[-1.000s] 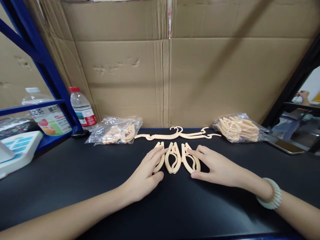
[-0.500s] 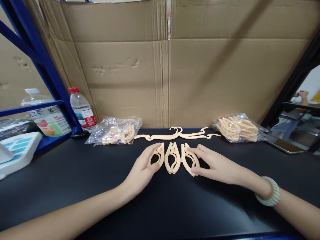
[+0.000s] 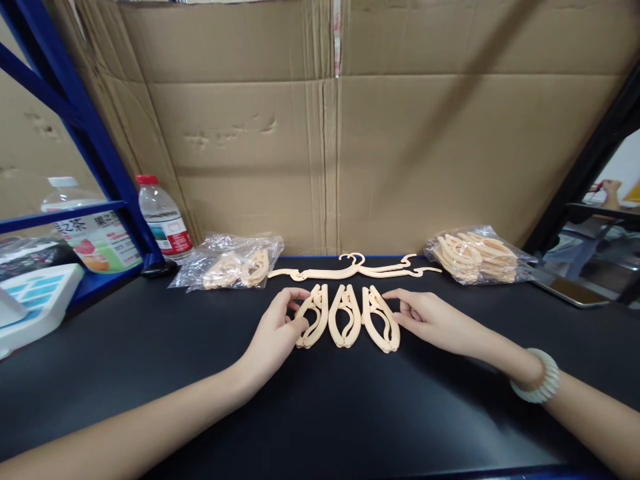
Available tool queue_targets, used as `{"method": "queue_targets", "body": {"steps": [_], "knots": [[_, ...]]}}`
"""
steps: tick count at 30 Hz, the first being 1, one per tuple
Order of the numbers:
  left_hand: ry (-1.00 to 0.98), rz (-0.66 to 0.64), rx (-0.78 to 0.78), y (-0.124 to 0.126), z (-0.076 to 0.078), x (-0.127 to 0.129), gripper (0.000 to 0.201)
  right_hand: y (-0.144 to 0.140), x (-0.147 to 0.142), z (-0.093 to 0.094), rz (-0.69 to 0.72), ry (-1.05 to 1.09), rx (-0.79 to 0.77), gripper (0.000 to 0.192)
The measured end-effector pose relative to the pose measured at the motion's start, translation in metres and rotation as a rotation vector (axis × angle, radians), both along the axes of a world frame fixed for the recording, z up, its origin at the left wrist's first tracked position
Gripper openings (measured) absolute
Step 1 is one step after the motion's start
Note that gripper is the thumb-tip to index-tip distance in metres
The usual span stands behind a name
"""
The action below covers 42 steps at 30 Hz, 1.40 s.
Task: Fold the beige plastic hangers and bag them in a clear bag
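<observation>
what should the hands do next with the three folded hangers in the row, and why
Probably nudge the outer two inward. The left hand touches the left folded hanger and the right hand sits by the right folded hanger; both outer ones splay away from the middle folded hanger, so the row on the black table looks uneven.

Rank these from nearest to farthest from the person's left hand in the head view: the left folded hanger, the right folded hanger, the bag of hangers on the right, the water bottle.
1. Left folded hanger: touching the left hand.
2. Right folded hanger: just past the middle one, by the right hand.
3. Water bottle: back left, beside the blue rack.
4. Bag of hangers: far right, at the back.
</observation>
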<state>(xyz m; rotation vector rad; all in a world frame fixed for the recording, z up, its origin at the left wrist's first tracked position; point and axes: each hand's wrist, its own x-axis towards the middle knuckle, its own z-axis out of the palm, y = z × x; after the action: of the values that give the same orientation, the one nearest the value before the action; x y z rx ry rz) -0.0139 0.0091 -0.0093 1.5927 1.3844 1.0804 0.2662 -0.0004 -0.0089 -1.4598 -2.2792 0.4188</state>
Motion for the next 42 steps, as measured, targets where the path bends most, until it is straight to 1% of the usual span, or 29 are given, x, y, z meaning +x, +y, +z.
{"method": "queue_targets", "body": {"steps": [3, 10, 16, 19, 22, 26, 28, 31, 42], "knots": [[0.012, -0.027, -0.018, 0.000, -0.001, 0.000, 0.040, 0.001, 0.000, 0.000, -0.010, 0.005, -0.002, 0.038], [-0.008, -0.045, -0.033, -0.001, 0.001, 0.002, 0.040, 0.004, 0.002, -0.003, -0.026, 0.019, -0.009, 0.037], [-0.028, -0.044, -0.037, -0.003, 0.002, 0.002, 0.037, 0.004, 0.002, -0.001, -0.018, 0.012, 0.004, 0.036], [-0.027, -0.025, -0.004, -0.002, 0.002, 0.000, 0.034, 0.004, 0.002, -0.001, -0.025, 0.013, 0.007, 0.036], [-0.054, 0.007, 0.088, 0.005, -0.001, -0.003, 0.030, 0.005, 0.002, -0.002, -0.034, 0.010, 0.008, 0.036], [-0.191, 0.054, 0.165, 0.018, -0.006, -0.007, 0.031, 0.006, 0.003, -0.004, -0.043, 0.010, 0.004, 0.036], [-0.252, 0.068, 0.167, 0.021, -0.008, -0.008, 0.032, 0.007, 0.003, -0.004, -0.044, 0.008, 0.002, 0.035], [-0.287, 0.057, 0.164, 0.022, -0.008, -0.008, 0.031, 0.006, 0.003, -0.004, -0.042, 0.006, 0.008, 0.034], [-0.299, 0.064, 0.150, 0.019, -0.005, -0.006, 0.026, 0.006, 0.003, -0.005, -0.039, 0.014, 0.003, 0.034]]}}
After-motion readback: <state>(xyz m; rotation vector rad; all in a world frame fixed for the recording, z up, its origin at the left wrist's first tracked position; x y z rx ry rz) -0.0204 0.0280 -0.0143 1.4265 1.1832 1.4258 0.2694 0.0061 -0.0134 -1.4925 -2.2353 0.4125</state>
